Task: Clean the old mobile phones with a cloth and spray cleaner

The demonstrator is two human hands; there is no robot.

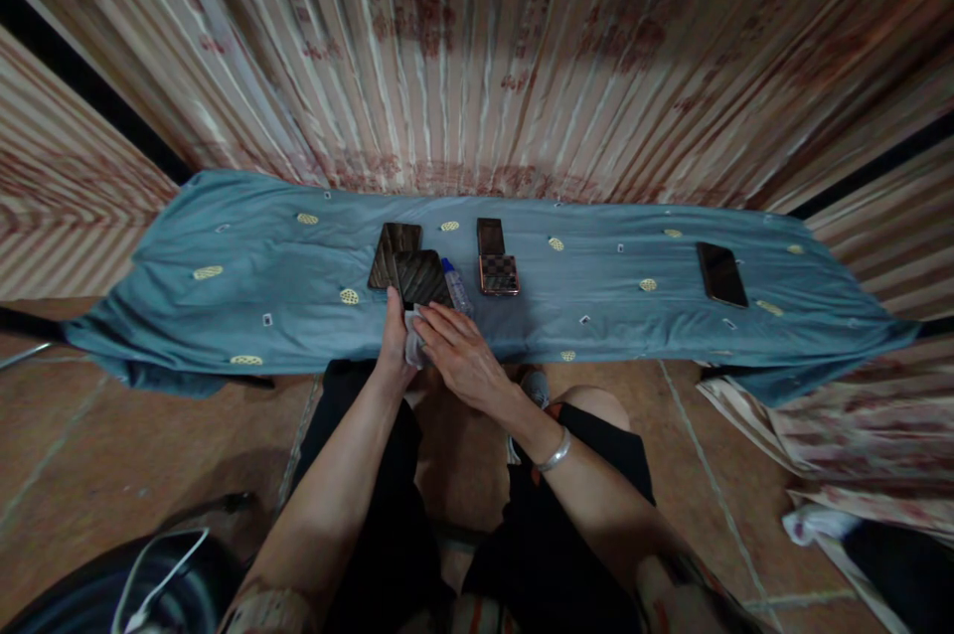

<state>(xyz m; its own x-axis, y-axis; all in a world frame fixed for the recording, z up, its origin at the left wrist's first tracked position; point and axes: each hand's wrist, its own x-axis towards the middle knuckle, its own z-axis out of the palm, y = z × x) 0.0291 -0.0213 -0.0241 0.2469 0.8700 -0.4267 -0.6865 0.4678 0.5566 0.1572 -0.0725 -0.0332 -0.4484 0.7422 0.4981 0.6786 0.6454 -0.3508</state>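
Observation:
My left hand (395,341) grips a dark phone (421,271) by its lower left edge, with the glossy screen facing up and showing striped reflections. My right hand (462,354) lies over the phone's lower part, fingers together on a crumpled white cloth (413,341) that shows between the hands. Another dark phone (388,254) rests on the blue tablecloth, partly covered by the held one. Just right of the held phone lies a small clear bottle with a blue cap (455,286), partly hidden by my right hand.
A folding phone (497,273) with a checkered lower half lies opened out right of the bottle. Farther right is another dark phone (721,274). The blue patterned cloth (596,316) drapes over the table edges. Pleated curtains (477,58) hang behind; a black stool (171,584) with a white cable stands lower left.

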